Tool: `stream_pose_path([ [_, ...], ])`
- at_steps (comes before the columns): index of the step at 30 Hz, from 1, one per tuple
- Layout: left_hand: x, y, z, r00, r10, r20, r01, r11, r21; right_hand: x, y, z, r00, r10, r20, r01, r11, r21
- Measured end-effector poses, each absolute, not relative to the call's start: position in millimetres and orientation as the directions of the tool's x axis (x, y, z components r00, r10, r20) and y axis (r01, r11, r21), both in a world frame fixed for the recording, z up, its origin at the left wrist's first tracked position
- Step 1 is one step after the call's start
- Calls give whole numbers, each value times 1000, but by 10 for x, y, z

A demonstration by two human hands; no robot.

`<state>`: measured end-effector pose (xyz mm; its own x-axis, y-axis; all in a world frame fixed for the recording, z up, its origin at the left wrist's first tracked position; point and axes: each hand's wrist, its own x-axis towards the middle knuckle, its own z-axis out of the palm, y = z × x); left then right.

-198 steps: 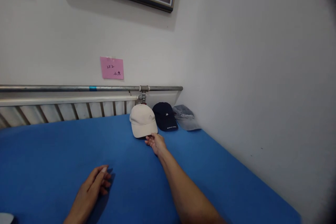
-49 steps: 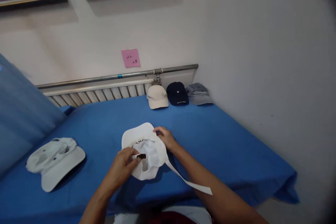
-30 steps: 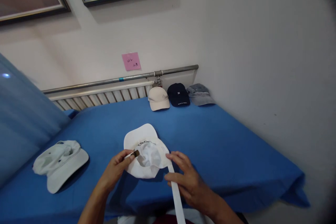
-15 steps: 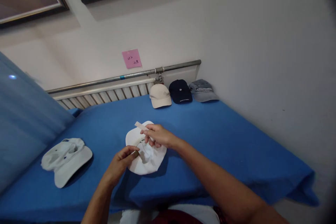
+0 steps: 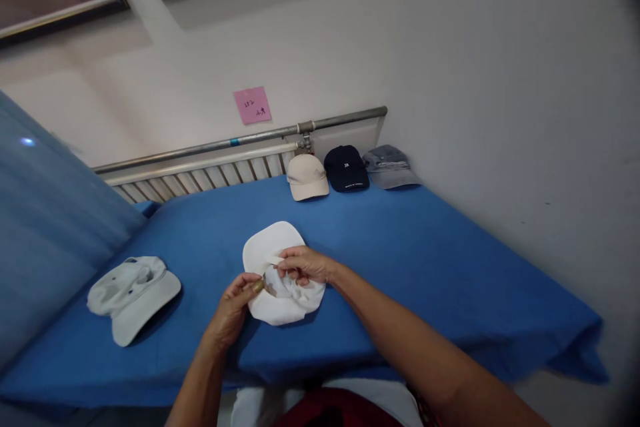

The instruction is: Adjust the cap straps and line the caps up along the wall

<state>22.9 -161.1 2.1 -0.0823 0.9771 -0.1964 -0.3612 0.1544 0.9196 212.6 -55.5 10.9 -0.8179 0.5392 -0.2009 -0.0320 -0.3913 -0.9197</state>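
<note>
A white cap (image 5: 273, 250) lies upside down on the blue sheet (image 5: 410, 253), brim pointing away from me. My left hand (image 5: 235, 307) pinches a small brass buckle (image 5: 258, 285) at the cap's back opening. My right hand (image 5: 303, 265) pinches the end of the cap's white strap (image 5: 274, 259) and holds it over the cap, close to the buckle. Both hands are closed on these parts.
Another white cap (image 5: 133, 290) lies upturned at the left. A beige cap (image 5: 307, 177), a dark navy cap (image 5: 346, 169) and a grey cap (image 5: 389, 167) sit in a row by the radiator (image 5: 200, 177). A blue pillow (image 5: 45, 227) stands at the left.
My right hand has brought the strap end down from above the brim to the cap's back opening beside the buckle. The left hand stays on the buckle.
</note>
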Motion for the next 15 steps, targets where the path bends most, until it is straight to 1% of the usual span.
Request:
stream_pose_path([
  [3,186,-1613,-17,-104,976,-194,-415,134,900,2110,-557,106,-825,530,-198,-27,-386,-922],
  [7,167,-1591,-43,-128,975,-184,-455,107,884,2064,-597,91,-849,486,-206,6,-382,-924],
  [15,214,-1506,-60,-101,978,-183,-505,109,856,2020,-653,59,-892,399,-213,56,-370,-927],
])
